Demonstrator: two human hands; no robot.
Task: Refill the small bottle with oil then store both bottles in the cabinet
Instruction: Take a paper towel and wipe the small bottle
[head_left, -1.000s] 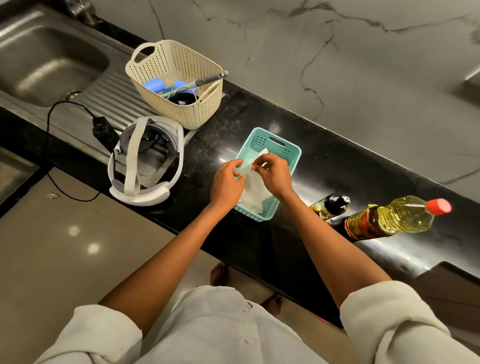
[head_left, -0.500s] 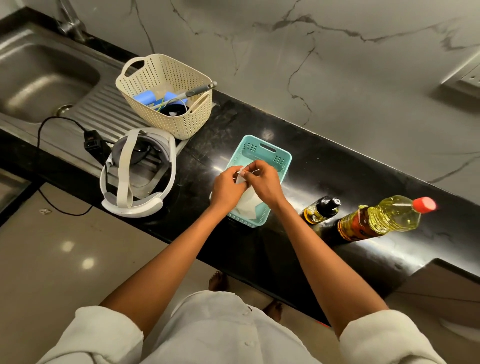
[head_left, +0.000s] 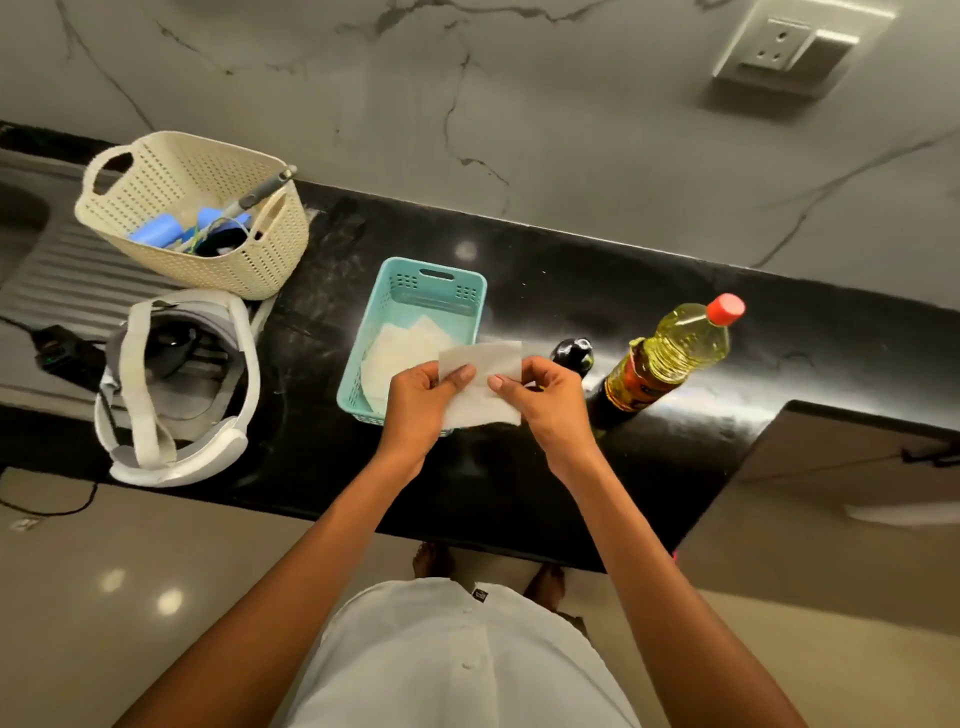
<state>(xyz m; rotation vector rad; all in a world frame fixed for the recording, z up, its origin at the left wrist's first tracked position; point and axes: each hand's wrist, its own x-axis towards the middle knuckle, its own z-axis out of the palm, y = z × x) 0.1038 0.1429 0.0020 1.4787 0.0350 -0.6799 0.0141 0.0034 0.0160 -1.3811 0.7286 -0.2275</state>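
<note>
A large bottle of yellow oil (head_left: 675, 353) with a red cap stands on the black counter (head_left: 571, 280) at the right. Just left of it stands the small dark bottle (head_left: 571, 353) with a black cap, partly hidden behind my right hand. My left hand (head_left: 421, 400) and my right hand (head_left: 545, 400) each pinch one side of a white paper tissue (head_left: 480, 384), held flat above the counter's front edge, near the teal basket (head_left: 410, 296) that holds more tissues.
A cream perforated basket (head_left: 208, 176) with blue items and a grey-handled tool sits at the back left. A white headset (head_left: 171, 384) lies left on the sink's drainboard, with a black cable. An open cabinet door (head_left: 857, 452) is at the right.
Both hands have lifted a tissue out of the teal basket and drawn it toward me and to the right, spreading it out. The camera has swung right.
</note>
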